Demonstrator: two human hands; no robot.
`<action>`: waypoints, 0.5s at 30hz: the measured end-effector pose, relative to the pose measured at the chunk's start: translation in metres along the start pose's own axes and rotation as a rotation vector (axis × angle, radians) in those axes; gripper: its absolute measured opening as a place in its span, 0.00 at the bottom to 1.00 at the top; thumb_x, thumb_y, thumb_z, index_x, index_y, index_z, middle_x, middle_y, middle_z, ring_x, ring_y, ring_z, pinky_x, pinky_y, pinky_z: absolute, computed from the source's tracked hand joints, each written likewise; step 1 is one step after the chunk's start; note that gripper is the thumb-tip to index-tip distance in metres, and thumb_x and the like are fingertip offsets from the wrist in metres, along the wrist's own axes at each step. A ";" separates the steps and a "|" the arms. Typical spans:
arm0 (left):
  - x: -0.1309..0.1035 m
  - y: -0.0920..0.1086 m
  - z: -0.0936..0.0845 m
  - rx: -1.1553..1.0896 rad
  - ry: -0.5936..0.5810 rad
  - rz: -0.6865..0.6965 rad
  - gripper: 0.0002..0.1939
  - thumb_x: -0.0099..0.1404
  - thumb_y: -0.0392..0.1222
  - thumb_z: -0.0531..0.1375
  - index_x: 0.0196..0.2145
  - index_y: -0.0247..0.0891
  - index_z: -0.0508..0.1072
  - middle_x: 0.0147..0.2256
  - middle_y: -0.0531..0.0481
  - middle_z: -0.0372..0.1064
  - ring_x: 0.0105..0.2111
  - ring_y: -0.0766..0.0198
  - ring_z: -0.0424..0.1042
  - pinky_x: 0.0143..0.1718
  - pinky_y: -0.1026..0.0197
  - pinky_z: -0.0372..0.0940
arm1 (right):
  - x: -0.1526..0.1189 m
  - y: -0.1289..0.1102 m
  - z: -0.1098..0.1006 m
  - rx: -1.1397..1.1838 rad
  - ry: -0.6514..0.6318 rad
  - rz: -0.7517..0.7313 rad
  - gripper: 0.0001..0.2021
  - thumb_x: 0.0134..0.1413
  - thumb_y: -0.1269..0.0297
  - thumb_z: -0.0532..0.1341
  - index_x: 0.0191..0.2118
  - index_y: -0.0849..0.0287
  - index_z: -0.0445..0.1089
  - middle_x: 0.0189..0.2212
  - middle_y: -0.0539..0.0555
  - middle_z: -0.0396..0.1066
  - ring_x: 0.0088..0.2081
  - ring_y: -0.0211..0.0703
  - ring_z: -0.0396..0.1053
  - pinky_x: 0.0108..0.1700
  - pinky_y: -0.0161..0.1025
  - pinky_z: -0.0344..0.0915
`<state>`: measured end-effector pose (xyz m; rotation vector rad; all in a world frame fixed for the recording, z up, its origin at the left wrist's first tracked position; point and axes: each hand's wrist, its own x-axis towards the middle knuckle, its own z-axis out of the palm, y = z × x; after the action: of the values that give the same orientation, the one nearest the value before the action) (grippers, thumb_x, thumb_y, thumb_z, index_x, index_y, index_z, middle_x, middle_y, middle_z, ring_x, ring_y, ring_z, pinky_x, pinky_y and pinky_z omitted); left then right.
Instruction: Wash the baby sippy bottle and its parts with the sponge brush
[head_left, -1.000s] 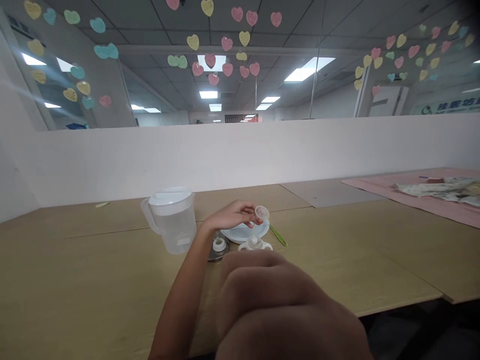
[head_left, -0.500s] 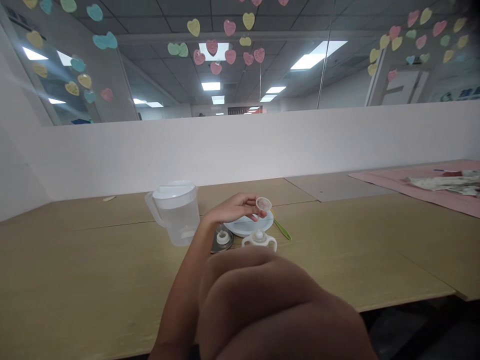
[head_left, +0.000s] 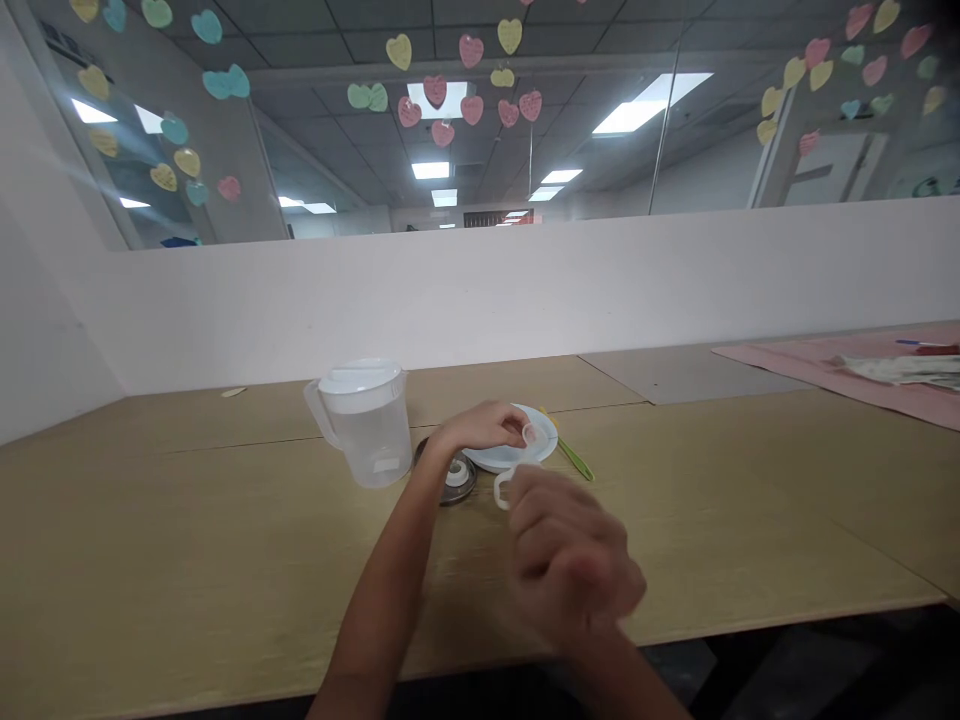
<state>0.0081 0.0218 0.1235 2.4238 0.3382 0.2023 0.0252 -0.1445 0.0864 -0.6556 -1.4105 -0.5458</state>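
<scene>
My left hand (head_left: 491,426) pinches a small clear round plastic cap (head_left: 531,434) above the white plate (head_left: 551,440). Nearer to me, my right hand (head_left: 574,545) is curled into a fist and somewhat blurred; whatever its fingers may hold is hidden. Just behind that fist stands a white two-handled baby bottle (head_left: 502,490), mostly covered, with one handle showing. Whether the right hand touches the bottle I cannot tell. By my left wrist a dark round metal dish (head_left: 466,492) bears a white ring-shaped part (head_left: 456,473).
A lidded clear pitcher (head_left: 373,435) of liquid stands to the left. A green-handled brush or utensil (head_left: 576,458) lies right of the plate. Pink cloth (head_left: 862,375) with items on it covers the far right of the table (head_left: 712,500). A white wall (head_left: 465,300) rises behind.
My right hand has gone from close before the camera forward to the bottle. My left hand has lowered a little with the cap, which has tipped. The view has shifted slightly.
</scene>
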 end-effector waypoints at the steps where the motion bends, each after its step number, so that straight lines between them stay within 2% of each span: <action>1: 0.001 -0.002 0.000 0.066 0.002 -0.011 0.08 0.53 0.35 0.60 0.32 0.33 0.75 0.33 0.50 0.74 0.35 0.62 0.70 0.37 0.65 0.62 | -0.004 0.016 0.001 0.014 0.111 0.076 0.27 0.63 0.60 0.41 0.13 0.57 0.54 0.12 0.49 0.53 0.17 0.35 0.55 0.23 0.37 0.57; 4: 0.005 -0.010 0.004 0.157 -0.035 -0.045 0.08 0.51 0.36 0.61 0.31 0.33 0.76 0.31 0.51 0.75 0.34 0.62 0.70 0.36 0.66 0.61 | -0.016 0.068 -0.003 -0.024 0.348 0.282 0.26 0.62 0.59 0.46 0.12 0.58 0.54 0.11 0.47 0.52 0.15 0.33 0.53 0.22 0.35 0.54; 6: 0.009 -0.017 0.008 0.162 -0.081 -0.049 0.09 0.51 0.36 0.61 0.32 0.34 0.77 0.31 0.52 0.75 0.34 0.63 0.70 0.35 0.67 0.61 | -0.023 0.100 -0.007 -0.064 0.424 0.343 0.27 0.61 0.57 0.49 0.11 0.59 0.54 0.10 0.47 0.52 0.14 0.32 0.53 0.21 0.35 0.53; 8: 0.013 -0.021 0.011 0.156 -0.131 -0.048 0.10 0.50 0.34 0.60 0.33 0.35 0.77 0.31 0.53 0.75 0.33 0.64 0.70 0.34 0.68 0.60 | -0.030 0.125 -0.012 -0.127 0.431 0.371 0.28 0.60 0.53 0.50 0.11 0.58 0.53 0.09 0.47 0.52 0.14 0.32 0.52 0.21 0.35 0.52; 11: 0.013 -0.022 0.009 0.168 -0.146 -0.053 0.11 0.51 0.34 0.60 0.34 0.36 0.78 0.32 0.52 0.76 0.33 0.65 0.70 0.34 0.68 0.60 | -0.045 0.148 -0.015 -0.200 0.382 0.412 0.27 0.59 0.52 0.50 0.11 0.58 0.54 0.09 0.47 0.52 0.14 0.32 0.51 0.21 0.34 0.51; 13: 0.007 -0.019 0.003 0.182 -0.098 -0.069 0.13 0.54 0.35 0.59 0.37 0.36 0.77 0.35 0.51 0.76 0.35 0.65 0.71 0.36 0.68 0.61 | -0.056 0.155 -0.016 -0.199 0.364 0.405 0.26 0.59 0.54 0.51 0.11 0.58 0.54 0.09 0.46 0.52 0.15 0.32 0.51 0.20 0.34 0.49; 15: -0.001 -0.016 -0.006 0.229 -0.014 -0.165 0.15 0.55 0.36 0.57 0.41 0.36 0.76 0.36 0.49 0.76 0.35 0.65 0.71 0.36 0.68 0.62 | -0.065 0.159 -0.015 -0.195 0.344 0.381 0.25 0.59 0.57 0.52 0.12 0.58 0.54 0.10 0.46 0.52 0.15 0.32 0.51 0.20 0.34 0.48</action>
<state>0.0025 0.0370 0.1170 2.6042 0.5801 0.0763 0.1408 -0.0446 0.0063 -0.9154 -0.8880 -0.4676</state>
